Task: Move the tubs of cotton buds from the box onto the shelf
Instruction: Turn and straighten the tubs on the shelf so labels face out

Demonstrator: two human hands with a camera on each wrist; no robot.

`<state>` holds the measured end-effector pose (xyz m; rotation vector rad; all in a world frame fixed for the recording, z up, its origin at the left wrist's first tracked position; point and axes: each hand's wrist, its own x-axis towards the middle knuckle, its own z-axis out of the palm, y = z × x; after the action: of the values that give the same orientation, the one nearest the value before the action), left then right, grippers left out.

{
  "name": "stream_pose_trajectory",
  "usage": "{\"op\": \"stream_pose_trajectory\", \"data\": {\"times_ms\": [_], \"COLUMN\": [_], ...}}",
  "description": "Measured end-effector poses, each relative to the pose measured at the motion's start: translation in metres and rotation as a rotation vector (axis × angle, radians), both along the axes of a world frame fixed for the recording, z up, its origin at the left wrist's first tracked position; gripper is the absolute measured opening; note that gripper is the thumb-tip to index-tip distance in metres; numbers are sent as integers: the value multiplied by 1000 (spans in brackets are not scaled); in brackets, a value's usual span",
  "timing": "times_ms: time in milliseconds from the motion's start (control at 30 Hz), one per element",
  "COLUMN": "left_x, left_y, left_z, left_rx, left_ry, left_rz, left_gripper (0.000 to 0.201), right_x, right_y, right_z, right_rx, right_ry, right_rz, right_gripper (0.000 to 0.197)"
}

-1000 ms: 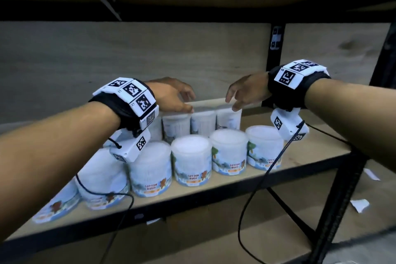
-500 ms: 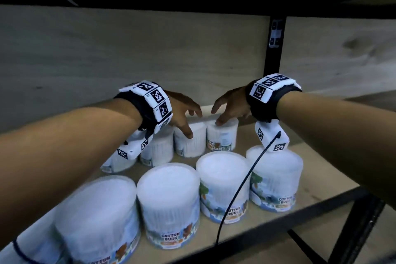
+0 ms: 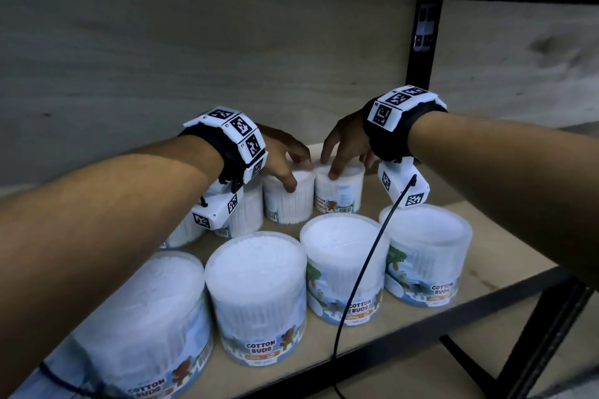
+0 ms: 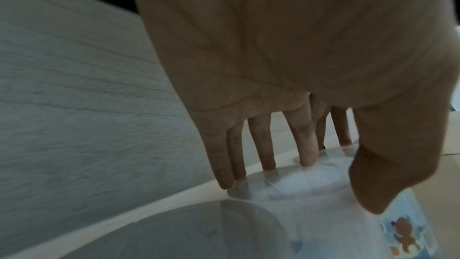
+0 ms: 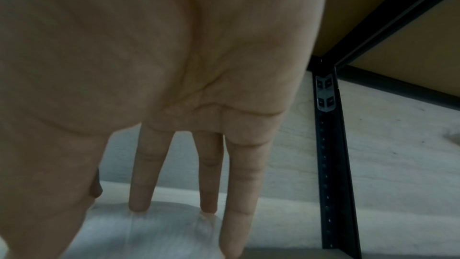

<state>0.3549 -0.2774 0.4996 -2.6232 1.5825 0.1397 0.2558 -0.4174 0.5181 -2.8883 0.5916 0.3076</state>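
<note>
Both hands are settling lower, the left hand point(image 3: 282, 155) and right hand point(image 3: 345, 147) each grasping the rim of a back-row tub point(image 3: 290, 199) point(image 3: 338, 191) standing on the shelf point(image 3: 505, 256). Placement is looking nearly complete; letting go is probably coming next.

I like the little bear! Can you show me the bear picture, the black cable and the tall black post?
bear picture point(image 4: 404, 234), left wrist view, middle of the bear.
black cable point(image 3: 369, 256), head view, mid-length.
black post point(image 5: 332, 164), right wrist view, middle of its perforated face.

Both hands point(image 3: 285, 155) point(image 3: 346, 142) reach forward, fingers point(image 4: 306, 145) spread downward.
</note>
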Motion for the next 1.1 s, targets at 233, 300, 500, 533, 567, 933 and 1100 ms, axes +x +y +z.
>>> {"op": "stream_pose_trajectory", "data": {"times_ms": [233, 300, 500, 533, 567, 933, 1100], "left_x": [-5, -7, -10, -10, -11, -3, -4], "left_y": [-9, -11, -11, -11, -12, -17, -9], "left_z": [-4, -6, -9, -8, -7, -4, 0], "left_rx": [-2, -1, -90, -89, -85, -48, -15], "left_ry": [-56, -76, -105, -102, -100, -32, -65], "left_rz": [71, 97, 164, 183, 202, 296, 237], "left_gripper": [57, 57, 60, 63, 66, 77, 81], "right_x": [-6, -7, -1, 0, 1, 10, 6], "right_y": [10, 10, 0, -3, -6, -22, -19], "right_z": [2, 1, -1, -2, -2, -5, 0], "right_rx": [-138, -171, -140, -122, -95, -3, 84], "right_ry": [18, 18, 28, 32, 40, 86, 45], "right_rz": [73, 85, 94, 96, 98, 148, 46], "right_gripper": [51, 52, 55, 56, 54, 48, 35]}}
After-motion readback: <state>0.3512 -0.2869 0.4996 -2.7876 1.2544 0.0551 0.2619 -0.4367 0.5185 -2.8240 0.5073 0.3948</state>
